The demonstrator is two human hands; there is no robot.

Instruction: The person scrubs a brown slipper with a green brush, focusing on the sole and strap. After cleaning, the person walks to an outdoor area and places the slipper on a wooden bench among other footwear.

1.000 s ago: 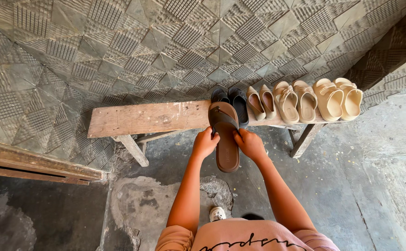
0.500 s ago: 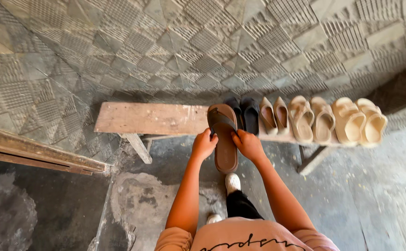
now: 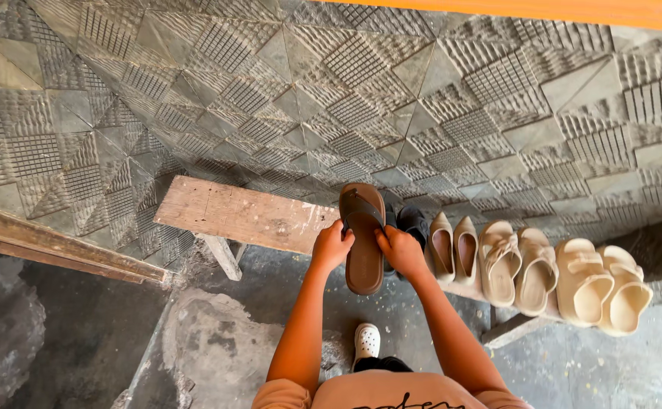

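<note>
A brown sandal [image 3: 364, 241] was gripped by left hand [image 3: 331, 246] and right hand [image 3: 400, 250], centre frame, over the wooden bench [image 3: 240, 213]; lowering beside the black shoes [image 3: 413, 221] seemed called for.

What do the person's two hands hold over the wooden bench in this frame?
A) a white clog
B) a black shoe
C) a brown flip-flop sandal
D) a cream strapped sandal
C: the left hand and the right hand grip the sides of the brown flip-flop sandal, held over the edge of the wooden bench, while the cream sandals sit lined up further along it.
</note>
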